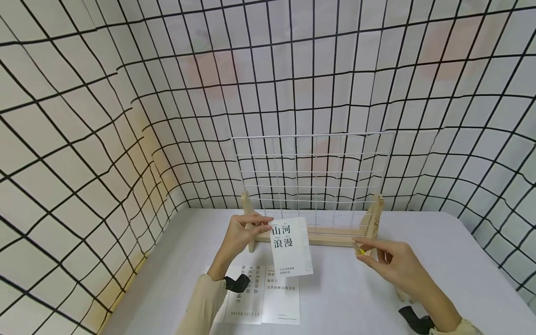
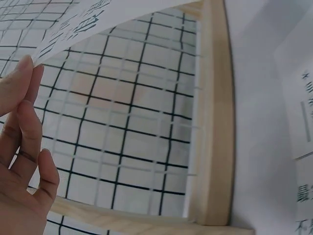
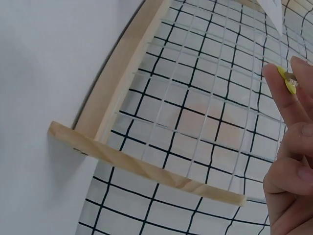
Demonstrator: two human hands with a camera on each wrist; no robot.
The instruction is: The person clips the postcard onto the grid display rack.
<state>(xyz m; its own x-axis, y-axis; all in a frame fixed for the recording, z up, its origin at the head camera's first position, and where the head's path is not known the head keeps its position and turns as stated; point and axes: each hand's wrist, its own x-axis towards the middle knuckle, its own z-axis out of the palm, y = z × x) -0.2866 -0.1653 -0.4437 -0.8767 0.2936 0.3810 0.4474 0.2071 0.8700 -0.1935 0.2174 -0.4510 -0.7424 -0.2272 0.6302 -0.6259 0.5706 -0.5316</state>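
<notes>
My left hand (image 1: pixel 242 235) pinches a white card (image 1: pixel 291 256) by its upper left corner, between thumb and fingers. Large dark Chinese characters are printed on the card, which hangs in front of the wire grid rack (image 1: pixel 324 240). Only part of the card (image 2: pixel 105 19) enters the left wrist view, at the top. To the right, my right hand (image 1: pixel 393 260) pinches a small clip (image 1: pixel 358 249) with a yellow part between thumb and index finger. The clip's yellow edge (image 3: pixel 290 87) shows in the right wrist view; its rest is mostly hidden by the fingers.
The rack has a white wire grid on a wooden base, with wooden side supports (image 1: pixel 373 216). Printed cards (image 1: pixel 281 309) lie on the white table (image 1: pixel 335 298), partly under the left wrist. Black netting (image 1: pixel 314 88) surrounds the table at the back and sides.
</notes>
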